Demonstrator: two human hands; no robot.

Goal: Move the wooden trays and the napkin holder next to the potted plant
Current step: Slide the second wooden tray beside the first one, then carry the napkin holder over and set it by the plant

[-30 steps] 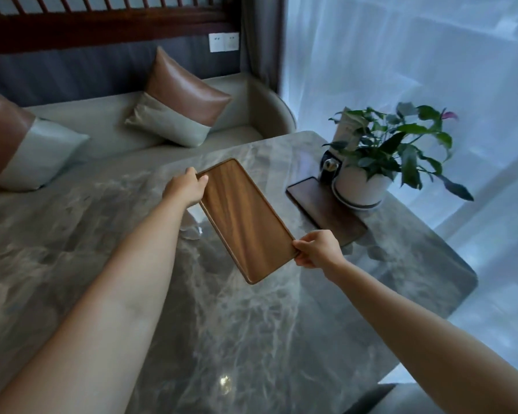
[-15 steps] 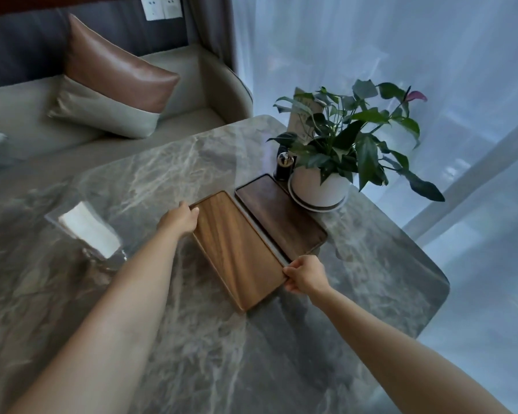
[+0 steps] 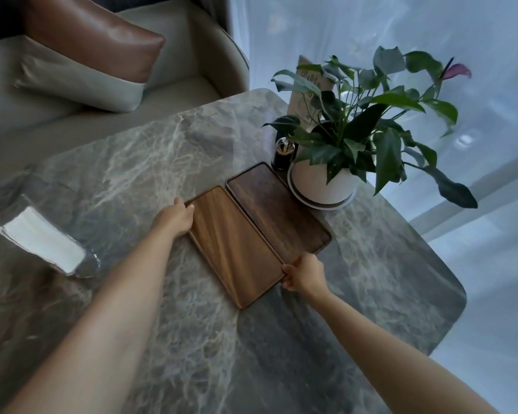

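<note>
Card [image 3: 308, 94] print behind potted plant [image 3: 362, 127] illegible, cushion [image 3: 84, 58] cut by top edge, both forearms cropped at bottom

I see only one thing that bears writing: a tan card [image 3: 309, 94] standing behind the plant [image 3: 368, 121]. Dark marks run across its top, but leaves cover part of it and I cannot read them. Nothing else shows text.
</note>
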